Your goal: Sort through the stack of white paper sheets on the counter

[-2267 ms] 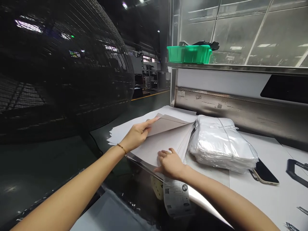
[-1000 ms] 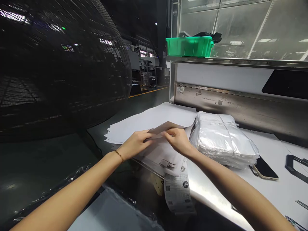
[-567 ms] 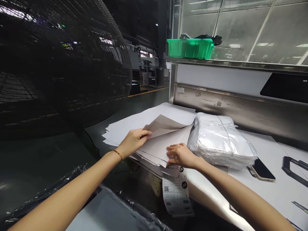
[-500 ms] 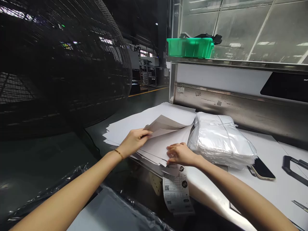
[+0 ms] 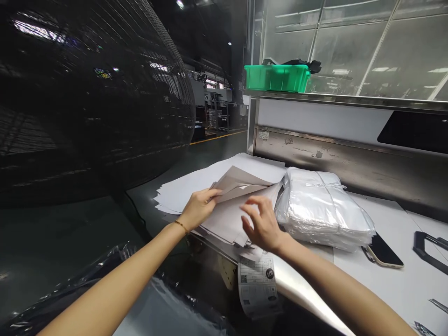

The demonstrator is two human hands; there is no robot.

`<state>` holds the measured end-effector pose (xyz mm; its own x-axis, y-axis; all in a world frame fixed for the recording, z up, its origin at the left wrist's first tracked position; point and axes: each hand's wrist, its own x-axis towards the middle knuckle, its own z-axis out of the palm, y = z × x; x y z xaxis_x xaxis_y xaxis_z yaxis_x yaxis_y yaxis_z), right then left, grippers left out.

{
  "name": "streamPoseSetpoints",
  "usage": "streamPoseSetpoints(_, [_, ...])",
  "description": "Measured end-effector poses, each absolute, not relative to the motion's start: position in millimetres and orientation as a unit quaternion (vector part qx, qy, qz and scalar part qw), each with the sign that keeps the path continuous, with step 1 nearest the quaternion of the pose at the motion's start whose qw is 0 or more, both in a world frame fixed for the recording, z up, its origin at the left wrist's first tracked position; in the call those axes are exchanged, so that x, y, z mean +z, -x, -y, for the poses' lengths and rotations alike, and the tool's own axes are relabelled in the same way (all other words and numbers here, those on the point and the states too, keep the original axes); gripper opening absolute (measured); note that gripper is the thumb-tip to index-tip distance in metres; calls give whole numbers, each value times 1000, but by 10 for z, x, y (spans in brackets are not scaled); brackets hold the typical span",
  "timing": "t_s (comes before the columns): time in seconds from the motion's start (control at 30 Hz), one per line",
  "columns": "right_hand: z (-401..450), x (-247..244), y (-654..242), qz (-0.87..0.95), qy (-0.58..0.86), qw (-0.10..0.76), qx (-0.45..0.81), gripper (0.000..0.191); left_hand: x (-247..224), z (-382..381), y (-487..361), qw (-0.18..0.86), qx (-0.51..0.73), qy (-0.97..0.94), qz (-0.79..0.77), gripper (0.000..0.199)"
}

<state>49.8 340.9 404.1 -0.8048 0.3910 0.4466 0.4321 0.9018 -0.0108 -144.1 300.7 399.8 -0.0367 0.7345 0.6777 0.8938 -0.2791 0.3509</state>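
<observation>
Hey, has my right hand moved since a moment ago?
Yes, your right hand has lifted off the grey sheets, fingers raised, beside the tied bundle of plastic bags.

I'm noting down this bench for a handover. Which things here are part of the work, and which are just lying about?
In use:
the grey sheets, pinched by the left hand, with the open right hand above them; the white sheets beneath them.

Just lying about, untouched:
the tied bundle of plastic bags; the printed label strip; the phone; the green plastic bin.
</observation>
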Motion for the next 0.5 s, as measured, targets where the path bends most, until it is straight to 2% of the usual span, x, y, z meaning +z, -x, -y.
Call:
streamPoseSetpoints(0.13, [-3368,3744,-482,978,130,165,-9,52,4221,-3074,1453,152,-419,676,587,22])
streamPoseSetpoints(0.17, [-3375,3693,-476,981,125,147,1,53,4277,-3073,1441,168,-420,676,582,23])
streamPoseSetpoints(0.33, [-3440,3747,-511,983,152,87,56,25,4300,-3012,1367,214,-412,694,550,27])
streamPoseSetpoints(0.5, [-3585,3977,-590,962,223,66,145,23,4084,-2963,1335,190,-403,721,531,25])
